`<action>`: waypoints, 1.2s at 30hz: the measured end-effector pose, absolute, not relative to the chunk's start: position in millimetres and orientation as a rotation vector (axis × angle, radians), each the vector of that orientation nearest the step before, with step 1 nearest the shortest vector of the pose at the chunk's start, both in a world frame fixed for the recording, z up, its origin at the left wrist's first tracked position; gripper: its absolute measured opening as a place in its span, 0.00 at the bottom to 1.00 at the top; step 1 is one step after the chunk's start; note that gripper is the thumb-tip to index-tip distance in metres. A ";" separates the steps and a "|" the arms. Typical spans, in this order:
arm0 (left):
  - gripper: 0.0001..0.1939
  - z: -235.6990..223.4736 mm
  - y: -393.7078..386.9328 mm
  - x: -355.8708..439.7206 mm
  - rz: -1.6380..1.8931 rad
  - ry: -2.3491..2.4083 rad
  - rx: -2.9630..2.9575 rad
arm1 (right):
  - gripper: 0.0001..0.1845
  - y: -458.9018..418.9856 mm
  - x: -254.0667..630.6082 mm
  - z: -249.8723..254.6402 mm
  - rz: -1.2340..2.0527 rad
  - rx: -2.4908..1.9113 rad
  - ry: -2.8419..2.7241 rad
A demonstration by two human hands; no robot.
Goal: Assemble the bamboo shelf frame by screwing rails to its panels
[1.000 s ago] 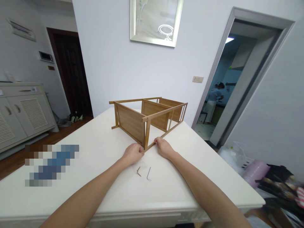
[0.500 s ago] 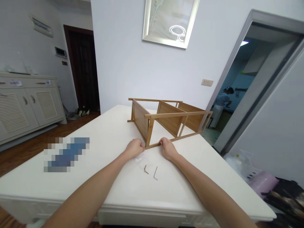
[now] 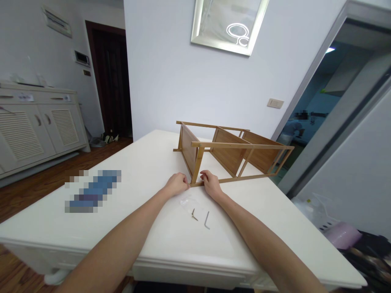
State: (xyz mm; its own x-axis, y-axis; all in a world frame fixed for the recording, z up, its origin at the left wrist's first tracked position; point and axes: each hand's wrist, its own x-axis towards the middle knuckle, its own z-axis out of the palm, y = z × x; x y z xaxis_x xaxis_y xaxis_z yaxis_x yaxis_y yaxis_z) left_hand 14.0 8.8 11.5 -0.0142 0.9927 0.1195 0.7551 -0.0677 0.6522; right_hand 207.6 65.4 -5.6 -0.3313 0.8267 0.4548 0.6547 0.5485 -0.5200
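Observation:
A light-brown wooden shelf rack [image 3: 227,145] with flat panels lies on its side across the white table [image 3: 137,175]. My left hand [image 3: 176,185] is closed at the near-left end of its lower rail, fingertips curled against the wood. Just to the right, my right hand [image 3: 211,186] is bent around that same rail, close to the cross-piece, its fingertips on the inner side. Below the hands lie a clear plastic bag [image 3: 187,202], a couple of small brass-coloured screws [image 3: 194,215] and a silver hex key [image 3: 207,220].
A blurred-out blue item [image 3: 94,191] lies on the table's left part. Behind the table is a wall with a framed picture [image 3: 229,24]. A louvred cabinet [image 3: 39,122] stands at left; a pink container [image 3: 342,235] and other items sit beyond the right edge. A person [image 3: 291,129] stands beyond the doorway.
The view has shifted, so the scene sits farther right. My right hand has moved left along the rail, closer to the cross-piece and my left hand. The screws and hex key stay put.

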 end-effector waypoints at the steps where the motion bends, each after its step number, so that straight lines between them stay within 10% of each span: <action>1: 0.04 11.2 9.0 13.4 0.809 1.797 1.873 | 0.17 65.8 207.0 -5.4 0.321 -1.187 -2.082; 36: 0.06 19.3 13.6 -3.1 1.138 1.363 1.069 | 0.11 61.0 196.4 -8.9 0.170 -0.724 -2.371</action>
